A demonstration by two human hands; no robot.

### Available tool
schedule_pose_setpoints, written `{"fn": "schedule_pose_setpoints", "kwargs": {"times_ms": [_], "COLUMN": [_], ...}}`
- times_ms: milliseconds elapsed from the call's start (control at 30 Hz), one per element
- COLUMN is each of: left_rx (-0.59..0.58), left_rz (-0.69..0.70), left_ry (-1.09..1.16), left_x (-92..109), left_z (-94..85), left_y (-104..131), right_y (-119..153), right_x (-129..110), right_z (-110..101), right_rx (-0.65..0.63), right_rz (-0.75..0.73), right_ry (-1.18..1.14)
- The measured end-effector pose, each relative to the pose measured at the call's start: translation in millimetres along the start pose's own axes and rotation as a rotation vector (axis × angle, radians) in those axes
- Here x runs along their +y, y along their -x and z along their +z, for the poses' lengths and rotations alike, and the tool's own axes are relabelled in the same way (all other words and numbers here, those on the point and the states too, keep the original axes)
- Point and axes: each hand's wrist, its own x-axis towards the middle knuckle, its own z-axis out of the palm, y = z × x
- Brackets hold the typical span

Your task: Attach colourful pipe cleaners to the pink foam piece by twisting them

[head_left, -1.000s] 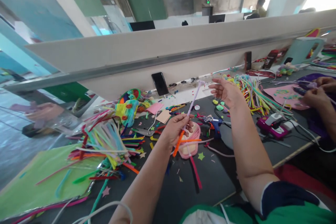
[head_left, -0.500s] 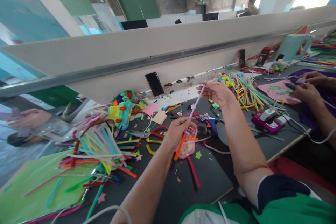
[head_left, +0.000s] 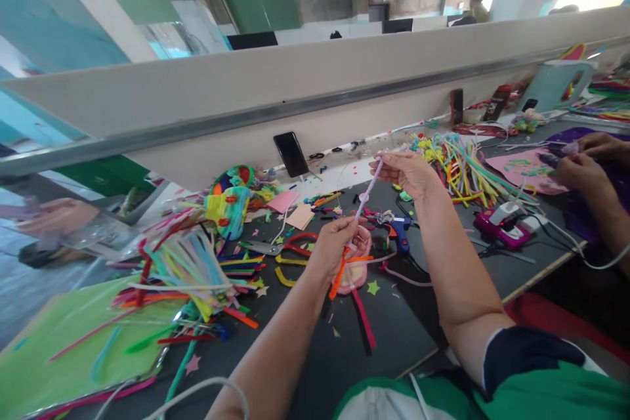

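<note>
Head view: clock directions are taken from the left hand, with twelve pointing to the far side of the desk.
Left hand (head_left: pixel 331 246): thumb and fingers closed around the lower part of a lilac pipe cleaner (head_left: pixel 370 191), with an orange pipe cleaner (head_left: pixel 337 279) at the palm side; whether it is gripped too, I cannot tell.
Right hand (head_left: pixel 407 174): between one and two o'clock, thumb and forefinger pinching the far tip of the lilac pipe cleaner, other fingers loosely extended.
Lilac pipe cleaner: off the desk, slanting between both hands, nearly straight; its exposed length shows no bend or coil.
Joining: hidden behind the fingers; I cannot tell whether lilac and orange are twisted together or only lie together.
Pink-edged piece (head_left: pixel 361 279): towards five o'clock, lying on the desk, partly covered by the left hand; its outline looks formed, but whether it is finished cannot be told.
Magenta pipe cleaner (head_left: pixel 363 318): five o'clock, its near end sticking out past that piece.
Tools: red-handled scissors (head_left: pixel 299 246) at nine o'clock and a blue glue gun (head_left: pixel 402 236) at three, both out of hand.
Pipe-cleaner bundles: one (head_left: pixel 189 262) at nine o'clock, another (head_left: pixel 465 174) at two, both unassembled.
Co-worker's hands (head_left: pixel 577 169): between two and three o'clock, well apart.
</note>
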Motion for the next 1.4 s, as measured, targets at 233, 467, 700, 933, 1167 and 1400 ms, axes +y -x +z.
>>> {"fn": "schedule_pose_setpoints", "kwargs": {"times_ms": [233,467,700,933,1167,1400], "left_rx": [-0.011,0.093,0.026,0.008,0.029,0.031], "left_rz": [0.005,0.098,0.17,0.198,0.22,0.26], "left_ry": [-0.003,0.044,0.116,0.159,0.21,0.24], "left_x": [2,21,26,24,20,18], "left_z": [-4.3,-29.0,-45.1,-45.2,-45.4,-41.3], "left_y": [-2,-8,-10,-11,-14,-16], "right_y": [-4,-8,-9,-7,-9,-13], "right_x": [3,3,25,44,62,76], "right_z": [-2,-4,16,39,52,51], "right_rx": [0.002,0.056,-0.065,-0.124,-0.18,-0.263], "right_rz": [-0.023,0.001,0.092,0.141,0.19,0.278], "right_ry": [0.02,-0.017,0.109,0.134,-0.002,-0.211]}}
